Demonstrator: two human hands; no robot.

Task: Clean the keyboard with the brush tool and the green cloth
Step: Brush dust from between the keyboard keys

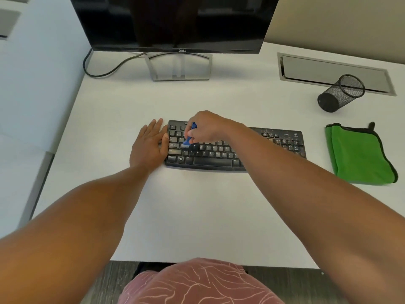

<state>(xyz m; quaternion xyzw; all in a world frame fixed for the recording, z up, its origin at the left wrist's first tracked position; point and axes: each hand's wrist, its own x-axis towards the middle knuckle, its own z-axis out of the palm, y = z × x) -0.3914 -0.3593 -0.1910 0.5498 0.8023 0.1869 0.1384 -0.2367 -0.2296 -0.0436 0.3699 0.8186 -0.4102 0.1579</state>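
At the left end of the keyboard (pixel 235 148), brush tool (pixel 189 137) held upright in the right hand (pixel 206 128), fingers (pixel 192 140) clenched round the blue handle, bristles down among the keys near the left edge. Left hand (pixel 149 145) laid flat and released beside the keyboard's left end, thumb touching that end, apparently as a brace. Keyboard placed mid-bench (pixel 175 216), below the monitor (pixel 175 23); green cloth (pixel 361 152) lying folded on the bench well to the right, untouched. Pale specks seen scattered over the right-hand key block; brushing judged at an early stage. Probable faults from this point: debris flicked off the left end onto the bench or against the bracing hand, if swept outward; crumbs driven deeper between keys under excess downward pressure; a keycap levered loose by a tilted handle; keyboard sliding to the right if the brace were lifted. Mesh pen cup (pixel 340 94), lying on its side at the far right, judged liable to roll if knocked.
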